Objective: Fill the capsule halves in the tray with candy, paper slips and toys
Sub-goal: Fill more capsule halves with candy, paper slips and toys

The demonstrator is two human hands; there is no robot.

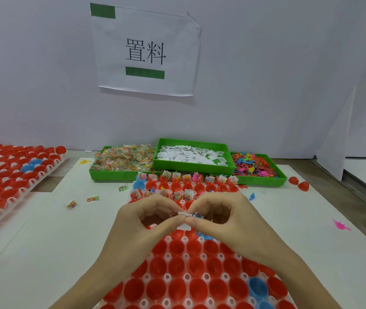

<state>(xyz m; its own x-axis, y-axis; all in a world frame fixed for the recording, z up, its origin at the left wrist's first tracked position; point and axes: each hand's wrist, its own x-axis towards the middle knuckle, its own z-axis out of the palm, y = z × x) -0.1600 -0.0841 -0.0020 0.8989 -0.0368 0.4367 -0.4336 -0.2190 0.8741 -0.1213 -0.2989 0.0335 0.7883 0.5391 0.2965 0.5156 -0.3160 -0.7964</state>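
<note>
White board tabletop (300, 230) underfoot of everything, backed by a wall sheet (145, 51) printed "置料" between green bars. Nearer, clear tray (199, 277) packed with red capsule halves (177, 267), a few blue; far rows already stuffed, near rows bare. To the left, second tray of red halves (8, 175). Behind, three green bins: wrapped candy (121, 159), printed paper slips (191, 155) with barcode-like marks too small to read, tiny plastic toys (253, 166). Left hand (141, 221) and right hand (224, 219) meeting over mid-tray, thumb and forefinger of each pinching one white paper slip (184, 219) narrowly between them. Likely featherlight, limp, easily creased or blown; best held at the edges, folded small before dropping into a cup. Stray candy packets (92, 199) and a pink toy (340, 225) loose on the board.
</note>
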